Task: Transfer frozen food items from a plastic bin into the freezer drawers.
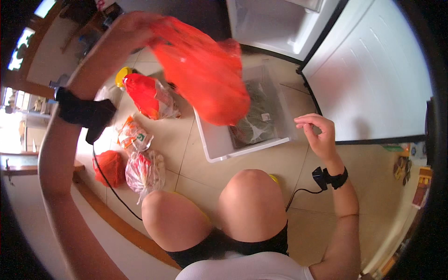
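My left hand [141, 29] is raised at the upper left and grips the top of a red plastic bag [206, 77]. The bag hangs, blurred, over the left part of a clear-walled drawer with a white front edge [245, 151] on the floor. In that drawer lies a dark green bundle in clear plastic [257, 119], bearing a small white label. My right hand [316, 131] is held just right of the drawer, fingers slightly bent, with nothing in it. What the red bag holds cannot be seen.
On the tiled floor at left lie a red and clear bag [143, 94], a yellow-lidded jar [123, 76], an orange and white packet [134, 134], a tied clear bag [145, 171] and a red bundle [109, 168]. An open refrigerator door [371, 80] stands at right. Black cables run from both wrists.
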Demonstrator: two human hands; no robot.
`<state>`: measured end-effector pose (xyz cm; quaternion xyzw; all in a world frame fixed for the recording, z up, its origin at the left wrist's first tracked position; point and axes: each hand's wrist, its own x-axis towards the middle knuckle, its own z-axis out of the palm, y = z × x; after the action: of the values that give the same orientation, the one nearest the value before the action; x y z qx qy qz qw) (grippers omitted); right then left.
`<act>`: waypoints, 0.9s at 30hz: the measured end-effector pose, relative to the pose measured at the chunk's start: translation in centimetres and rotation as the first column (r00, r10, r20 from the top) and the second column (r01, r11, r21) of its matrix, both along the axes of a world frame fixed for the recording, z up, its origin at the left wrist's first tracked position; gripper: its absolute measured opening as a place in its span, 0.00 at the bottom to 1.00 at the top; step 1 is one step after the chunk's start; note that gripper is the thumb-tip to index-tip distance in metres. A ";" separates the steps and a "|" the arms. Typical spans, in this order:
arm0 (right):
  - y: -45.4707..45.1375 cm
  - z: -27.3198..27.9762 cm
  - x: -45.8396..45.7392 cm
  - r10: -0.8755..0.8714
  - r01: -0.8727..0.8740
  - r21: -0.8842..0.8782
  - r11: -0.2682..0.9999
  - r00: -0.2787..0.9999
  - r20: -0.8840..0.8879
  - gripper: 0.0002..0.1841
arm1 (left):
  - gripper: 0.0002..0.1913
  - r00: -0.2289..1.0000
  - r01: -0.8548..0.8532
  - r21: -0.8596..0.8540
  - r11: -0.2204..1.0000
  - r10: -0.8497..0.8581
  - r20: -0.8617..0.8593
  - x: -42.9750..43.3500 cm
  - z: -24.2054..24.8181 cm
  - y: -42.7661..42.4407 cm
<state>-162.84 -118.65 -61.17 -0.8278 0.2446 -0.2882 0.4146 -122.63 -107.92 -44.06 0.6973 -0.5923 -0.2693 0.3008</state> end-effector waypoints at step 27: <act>7.0 0.8 10.5 0.018 -0.045 0.608 0.792 0.999 0.050 0.12 | 0.12 0.367 0.387 0.187 0.903 0.035 -0.930 -10.4 -19.4 1.8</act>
<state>-152.37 -111.65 -60.39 -0.6482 0.3019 -0.2040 0.6686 -133.03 -106.12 -63.43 0.4049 -0.3352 -0.7476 0.4059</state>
